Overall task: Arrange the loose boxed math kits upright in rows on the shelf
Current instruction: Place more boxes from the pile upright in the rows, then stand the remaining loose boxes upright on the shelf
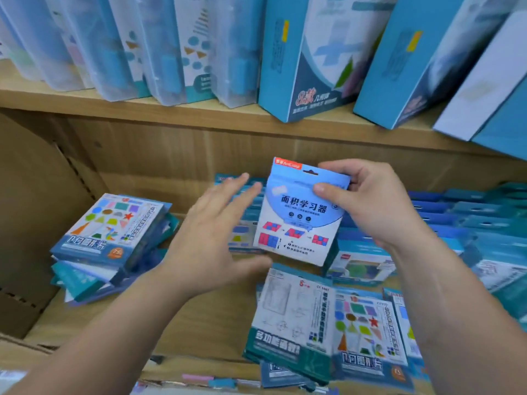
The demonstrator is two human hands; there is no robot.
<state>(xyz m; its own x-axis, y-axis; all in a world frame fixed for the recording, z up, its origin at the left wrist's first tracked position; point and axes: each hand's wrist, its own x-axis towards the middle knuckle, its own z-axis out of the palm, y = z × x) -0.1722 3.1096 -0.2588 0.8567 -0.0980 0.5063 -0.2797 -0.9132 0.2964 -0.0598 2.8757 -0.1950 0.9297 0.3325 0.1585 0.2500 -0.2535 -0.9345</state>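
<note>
Math kit [299,220], flat glossy card (upright), pinched by right fingers [325,191], left fingers [231,189] splayed.

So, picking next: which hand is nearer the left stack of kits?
Left. The left hand is just right of the stack; the right hand, farther right, holds a box.

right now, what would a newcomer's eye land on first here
The light blue boxed kit held upright mid-frame stands out first, the right hand gripping its top corner while the left hand spreads open beside it. Next comes the messy stack of shape kits lying flat at the left, with more flat kits at the lower right. Above, tall blue boxes lean in a row on the upper shelf.
</note>
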